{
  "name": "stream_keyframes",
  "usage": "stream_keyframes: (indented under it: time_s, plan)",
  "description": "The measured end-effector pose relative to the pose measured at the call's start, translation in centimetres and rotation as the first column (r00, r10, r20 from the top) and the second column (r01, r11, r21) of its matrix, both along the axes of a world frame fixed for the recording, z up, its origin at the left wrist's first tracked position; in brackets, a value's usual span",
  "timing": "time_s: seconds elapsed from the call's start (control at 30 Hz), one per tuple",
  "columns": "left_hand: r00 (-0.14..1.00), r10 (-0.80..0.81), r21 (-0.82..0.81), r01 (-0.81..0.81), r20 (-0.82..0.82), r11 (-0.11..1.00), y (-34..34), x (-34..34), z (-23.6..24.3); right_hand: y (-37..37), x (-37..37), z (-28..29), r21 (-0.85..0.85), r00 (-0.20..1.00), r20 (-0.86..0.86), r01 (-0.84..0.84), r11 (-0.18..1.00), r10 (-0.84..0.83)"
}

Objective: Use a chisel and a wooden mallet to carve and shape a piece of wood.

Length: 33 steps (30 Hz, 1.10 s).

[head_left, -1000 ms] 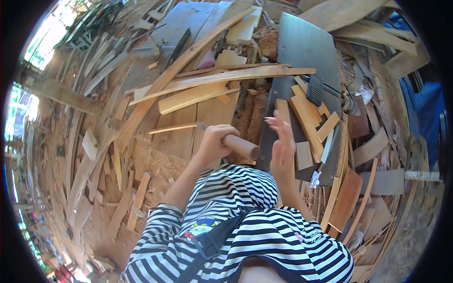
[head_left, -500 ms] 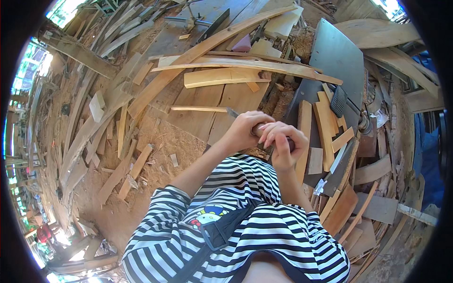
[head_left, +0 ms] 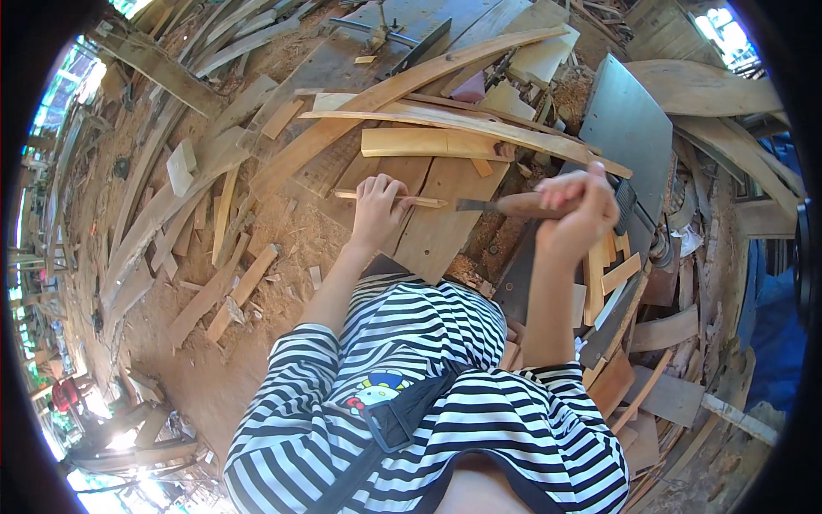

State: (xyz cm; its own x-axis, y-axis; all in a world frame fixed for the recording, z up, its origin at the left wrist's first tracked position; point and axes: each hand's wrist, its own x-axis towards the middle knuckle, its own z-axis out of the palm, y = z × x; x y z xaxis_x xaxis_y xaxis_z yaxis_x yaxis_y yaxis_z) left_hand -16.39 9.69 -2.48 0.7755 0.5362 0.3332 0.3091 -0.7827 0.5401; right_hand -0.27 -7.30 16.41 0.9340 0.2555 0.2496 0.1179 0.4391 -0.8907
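Note:
My left hand is closed on a thin pale wooden stick lying across wide boards. My right hand grips a chisel by its thick wooden handle; its flat metal blade points left, close to the stick's right end. A short golden plank lies just beyond both hands, below long curved strips.
A pale metal plate with a dark pedal-like piece sits at the right. Curved planks pile behind it. Offcuts and sawdust cover the left. A metal rod fixture stands at the back.
My hands have parted from the chisel handle: the left moved left onto the thin stick, while the right moved up and right with the chisel in its grip.

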Motion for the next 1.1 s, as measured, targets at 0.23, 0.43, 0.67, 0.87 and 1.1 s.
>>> stream_keyframes:
  time_s: [0.23,0.43,0.67,0.87,1.1]
  plan:
    - [0.998,0.003,0.014,-0.004,0.060,1.000,0.3,0.0,-0.3,-2.8,1.9,0.7,0.111,0.999,-0.038,0.027,0.993,-0.023]
    - [0.991,0.009,0.031,-0.013,0.137,0.999,0.2,0.0,0.0,-0.4,0.7,0.8,0.103,0.998,-0.026,-0.053,0.993,0.056]
    - [0.989,0.015,-0.026,-0.011,0.144,1.000,-0.6,-0.3,0.1,3.4,0.3,1.0,0.020,0.944,0.067,-0.324,0.946,0.322]
    - [0.992,0.040,-0.029,-0.037,0.120,0.999,-0.8,-0.3,0.2,5.0,1.0,0.0,-0.059,0.910,0.006,-0.413,0.909,0.414]
    - [0.994,0.019,-0.019,-0.017,0.105,1.000,-1.1,0.4,0.7,6.1,1.2,-0.6,-0.036,0.894,-0.009,-0.448,0.893,0.448]
